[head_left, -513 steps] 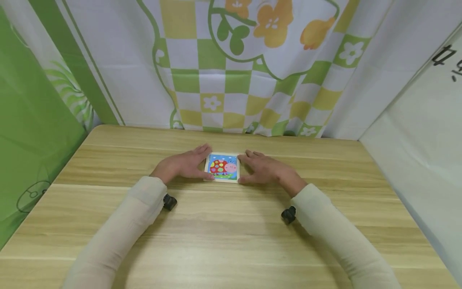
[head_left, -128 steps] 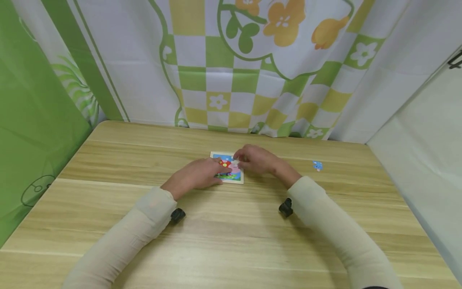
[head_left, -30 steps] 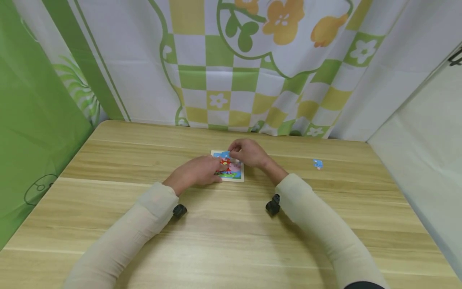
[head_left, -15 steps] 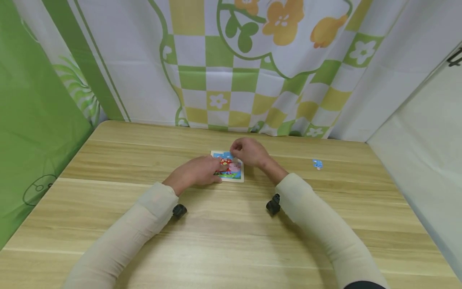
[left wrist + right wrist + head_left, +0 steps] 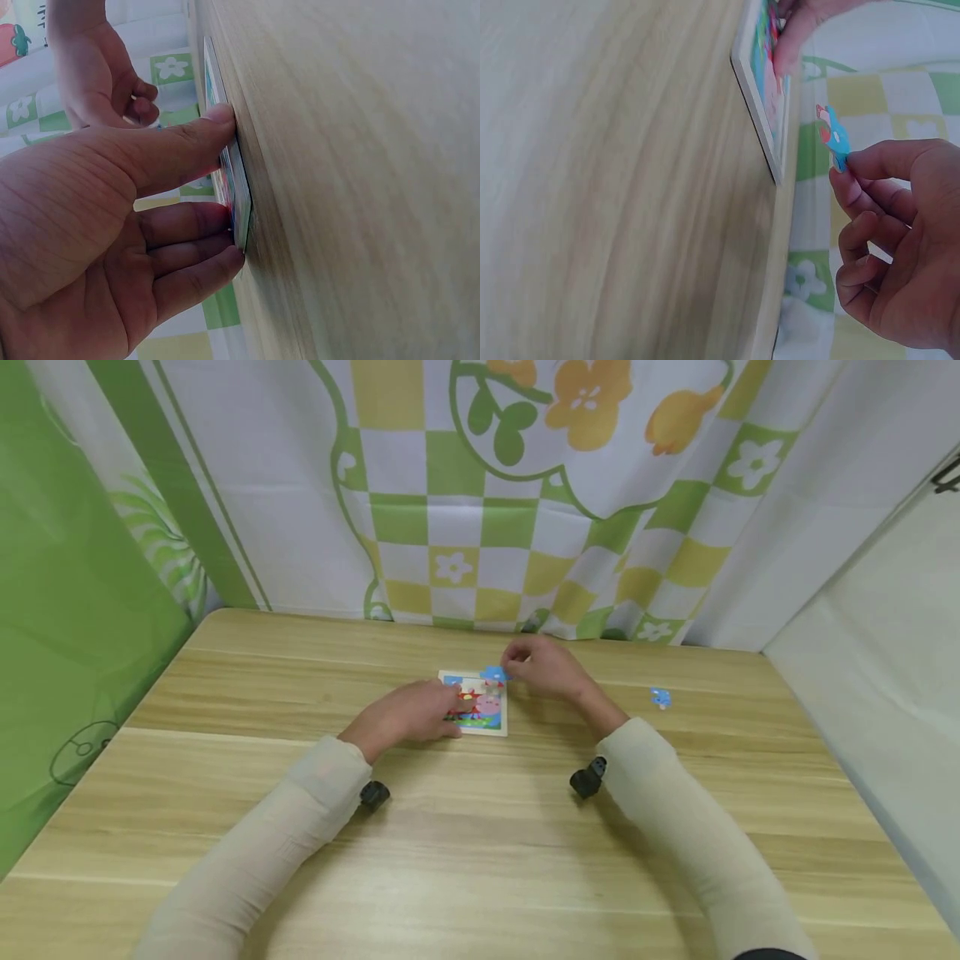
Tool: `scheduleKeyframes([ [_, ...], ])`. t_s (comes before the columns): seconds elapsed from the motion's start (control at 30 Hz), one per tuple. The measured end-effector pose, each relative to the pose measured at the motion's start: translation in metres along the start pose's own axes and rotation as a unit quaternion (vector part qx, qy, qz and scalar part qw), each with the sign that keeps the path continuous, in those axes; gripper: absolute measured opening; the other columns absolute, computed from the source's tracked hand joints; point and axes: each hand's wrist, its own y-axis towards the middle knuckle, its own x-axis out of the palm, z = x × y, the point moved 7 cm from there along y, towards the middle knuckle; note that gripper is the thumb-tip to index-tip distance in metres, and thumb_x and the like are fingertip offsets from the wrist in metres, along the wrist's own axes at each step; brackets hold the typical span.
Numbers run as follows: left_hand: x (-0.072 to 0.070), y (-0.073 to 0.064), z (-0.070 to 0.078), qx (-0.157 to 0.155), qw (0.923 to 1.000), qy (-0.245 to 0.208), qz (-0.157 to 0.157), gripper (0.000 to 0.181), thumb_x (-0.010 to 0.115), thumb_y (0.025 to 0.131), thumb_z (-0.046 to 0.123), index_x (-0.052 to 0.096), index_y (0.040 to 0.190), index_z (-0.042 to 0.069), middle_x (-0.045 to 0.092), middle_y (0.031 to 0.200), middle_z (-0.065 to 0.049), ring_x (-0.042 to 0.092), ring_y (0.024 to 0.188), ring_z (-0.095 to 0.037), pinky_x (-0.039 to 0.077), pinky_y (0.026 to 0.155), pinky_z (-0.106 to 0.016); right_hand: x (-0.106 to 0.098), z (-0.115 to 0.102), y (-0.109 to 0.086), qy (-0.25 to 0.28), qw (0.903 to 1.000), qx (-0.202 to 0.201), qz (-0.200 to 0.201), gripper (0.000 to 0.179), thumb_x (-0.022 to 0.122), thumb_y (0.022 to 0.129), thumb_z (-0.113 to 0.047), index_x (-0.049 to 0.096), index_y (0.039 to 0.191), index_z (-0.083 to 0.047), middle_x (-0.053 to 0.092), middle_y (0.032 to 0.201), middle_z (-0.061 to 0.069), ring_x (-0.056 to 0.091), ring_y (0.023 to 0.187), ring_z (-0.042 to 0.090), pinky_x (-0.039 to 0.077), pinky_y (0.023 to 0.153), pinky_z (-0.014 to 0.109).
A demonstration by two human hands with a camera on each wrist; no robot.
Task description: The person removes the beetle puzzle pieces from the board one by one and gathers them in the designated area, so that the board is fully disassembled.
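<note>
A square ladybug jigsaw puzzle (image 5: 491,720) in a pale frame lies on the table; cream base shows along its far part. My left hand (image 5: 408,714) rests on the puzzle's left side, its fairly straight fingers pressing there. In the left wrist view the left thumb (image 5: 219,114) touches the frame's edge. Just above the far right corner, my right hand (image 5: 546,667) pinches a blue puzzle piece (image 5: 495,674) between thumb and index finger. The right wrist view shows this piece (image 5: 838,139), with red and white parts, tilted and apart from the frame.
Another blue puzzle piece (image 5: 660,697) lies on the wooden table (image 5: 480,843) to the right. A patterned curtain (image 5: 480,527) hangs behind the table's far edge, with a green cloth (image 5: 75,610) on the left and a white one (image 5: 885,593) on the right.
Since half a second ago, my right hand has moved right and lifted the blue piece from the puzzle's top, baring cream base. My left hand stays. Earlier the puzzle was whole.
</note>
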Motion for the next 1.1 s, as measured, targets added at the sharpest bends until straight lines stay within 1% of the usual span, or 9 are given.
scheduleKeyframes([
  [0.1, 0.000, -0.001, -0.001, -0.006, 1.0000, -0.001, -0.002, 0.058, 0.067, 0.103, 0.033, 0.048, 0.156, 0.016, 0.041, 0.159, -0.022, 0.051, 0.137, -0.040, 0.042, 0.114, -0.049, -0.007, 0.009, -0.004, -0.004, 1.0000, -0.002, 0.001, 0.018, 0.063, 0.100, -0.019, 0.075, 0.102, -0.007, 0.071, 0.102, 0.008, 0.063, 0.096, 0.025, 0.051, 0.088, 0.043],
  [0.3, 0.000, 0.000, -0.001, -0.004, 0.9999, 0.010, 0.000, 0.058, 0.067, 0.103, 0.033, 0.049, 0.155, 0.015, 0.043, 0.159, -0.022, 0.052, 0.136, -0.042, 0.042, 0.114, -0.049, -0.017, 0.035, -0.015, -0.010, 0.9995, 0.031, -0.004, 0.019, 0.062, 0.103, -0.021, 0.074, 0.107, -0.007, 0.070, 0.107, 0.010, 0.062, 0.102, 0.028, 0.050, 0.093, 0.047],
  [0.43, 0.000, -0.001, -0.001, -0.003, 1.0000, 0.008, 0.002, 0.058, 0.068, 0.102, 0.033, 0.049, 0.155, 0.015, 0.043, 0.159, -0.023, 0.051, 0.136, -0.042, 0.041, 0.115, -0.050, -0.028, 0.049, -0.023, -0.019, 0.9992, 0.036, -0.003, 0.020, 0.062, 0.103, -0.021, 0.074, 0.109, -0.006, 0.071, 0.109, 0.012, 0.063, 0.105, 0.030, 0.049, 0.095, 0.050],
  [0.53, -0.001, -0.002, 0.000, -0.002, 1.0000, 0.003, 0.007, 0.058, 0.068, 0.102, 0.032, 0.050, 0.155, 0.015, 0.042, 0.159, -0.024, 0.050, 0.138, -0.042, 0.041, 0.115, -0.050, -0.039, 0.056, -0.028, -0.027, 0.9990, 0.034, -0.005, 0.021, 0.061, 0.103, -0.020, 0.075, 0.110, -0.005, 0.073, 0.109, 0.013, 0.063, 0.104, 0.031, 0.049, 0.094, 0.050],
  [0.63, -0.001, -0.002, -0.001, -0.006, 0.9999, -0.008, 0.007, 0.059, 0.068, 0.102, 0.032, 0.049, 0.155, 0.016, 0.039, 0.160, -0.024, 0.047, 0.140, -0.042, 0.039, 0.116, -0.049, -0.049, 0.063, -0.032, -0.036, 0.9988, 0.032, -0.010, 0.021, 0.062, 0.103, -0.018, 0.076, 0.109, -0.004, 0.074, 0.108, 0.012, 0.064, 0.101, 0.030, 0.050, 0.091, 0.048],
  [0.77, 0.000, -0.001, 0.000, -0.006, 0.9999, -0.010, 0.005, 0.057, 0.068, 0.102, 0.032, 0.051, 0.154, 0.015, 0.044, 0.158, -0.022, 0.050, 0.137, -0.041, 0.040, 0.115, -0.049, -0.060, 0.072, -0.038, -0.044, 0.9987, 0.019, -0.017, 0.019, 0.063, 0.102, -0.014, 0.076, 0.107, -0.001, 0.075, 0.103, 0.013, 0.063, 0.093, 0.028, 0.049, 0.083, 0.042],
  [0.87, -0.001, -0.001, 0.000, -0.005, 1.0000, -0.006, 0.003, 0.055, 0.068, 0.102, 0.033, 0.053, 0.153, 0.014, 0.046, 0.157, -0.021, 0.052, 0.136, -0.040, 0.042, 0.114, -0.048, -0.067, 0.079, -0.042, -0.049, 0.9985, 0.017, -0.018, 0.019, 0.063, 0.101, -0.014, 0.076, 0.104, -0.001, 0.075, 0.100, 0.012, 0.061, 0.089, 0.027, 0.048, 0.079, 0.040],
  [0.97, -0.001, -0.001, 0.001, -0.006, 1.0000, -0.006, 0.003, 0.055, 0.068, 0.102, 0.032, 0.054, 0.152, 0.014, 0.046, 0.157, -0.021, 0.052, 0.137, -0.039, 0.043, 0.114, -0.048, -0.071, 0.088, -0.046, -0.051, 0.9982, 0.021, -0.022, 0.020, 0.062, 0.101, -0.014, 0.076, 0.103, 0.000, 0.074, 0.098, 0.012, 0.061, 0.089, 0.027, 0.048, 0.080, 0.041],
  [1.1, 0.000, 0.000, 0.001, -0.006, 1.0000, -0.004, 0.005, 0.056, 0.068, 0.102, 0.033, 0.053, 0.153, 0.015, 0.049, 0.155, -0.019, 0.054, 0.133, -0.038, 0.042, 0.114, -0.047, -0.075, 0.100, -0.051, -0.058, 0.9971, 0.038, -0.033, 0.020, 0.060, 0.101, -0.014, 0.075, 0.105, 0.000, 0.074, 0.100, 0.012, 0.062, 0.095, 0.029, 0.049, 0.085, 0.046],
])
